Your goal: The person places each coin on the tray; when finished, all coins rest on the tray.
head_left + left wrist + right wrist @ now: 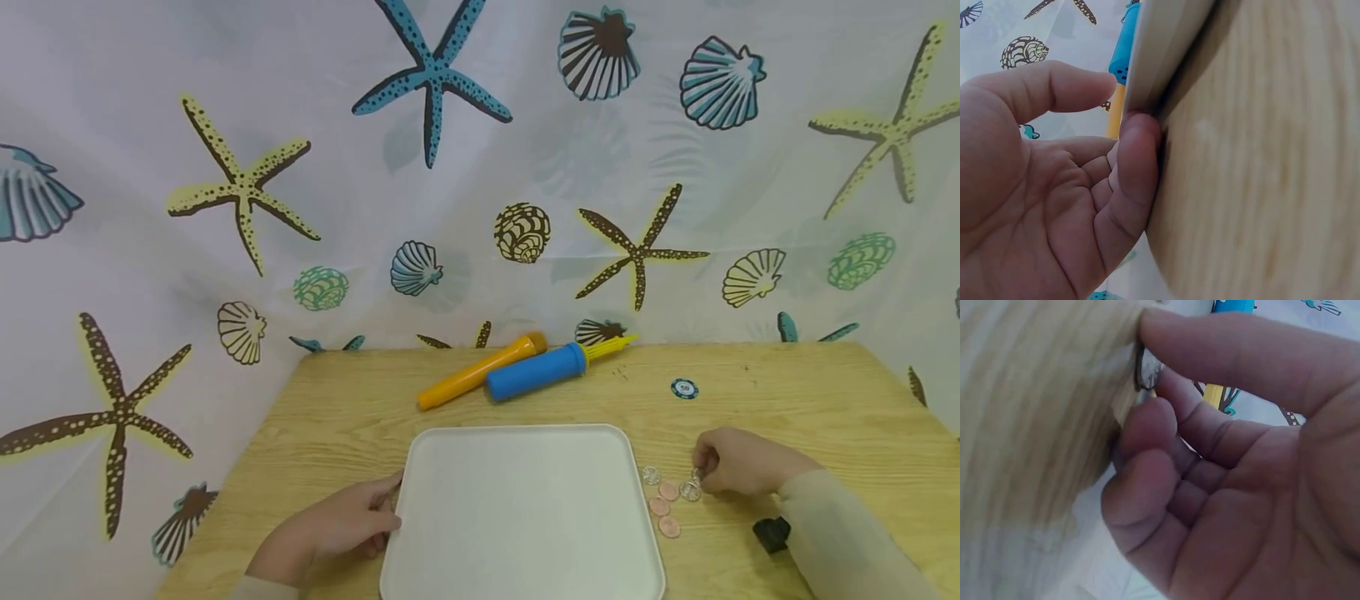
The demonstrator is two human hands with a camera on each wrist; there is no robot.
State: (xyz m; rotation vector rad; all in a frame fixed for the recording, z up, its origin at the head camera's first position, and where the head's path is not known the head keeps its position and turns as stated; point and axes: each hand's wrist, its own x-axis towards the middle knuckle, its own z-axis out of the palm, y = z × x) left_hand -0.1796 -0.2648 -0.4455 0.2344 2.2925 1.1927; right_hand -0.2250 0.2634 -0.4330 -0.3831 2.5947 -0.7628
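My left hand [341, 525] lies at the left side of the white tray [525, 508], its thumb and forefinger right at the rim. In the left wrist view the thumb stands apart from the tray wall [1163, 44], while a bent finger touches its lower edge. To the right of the tray, my right hand [738, 462] pinches a silver coin [1149, 367] between thumb and fingers, close over the table. Beside these fingers lie another silver coin [650, 476] and several copper coins [659, 506]. The other fingers of the right hand are curled inward.
Behind the tray, an orange plastic stick [472, 375] lies against a blue hand pump [536, 372] with a yellow nozzle. A blue-rimmed poker chip [685, 388] is at the back right. A small black device [772, 533] shows beside the right sleeve. A shell-patterned curtain [480, 183] surrounds the wooden table [337, 433].
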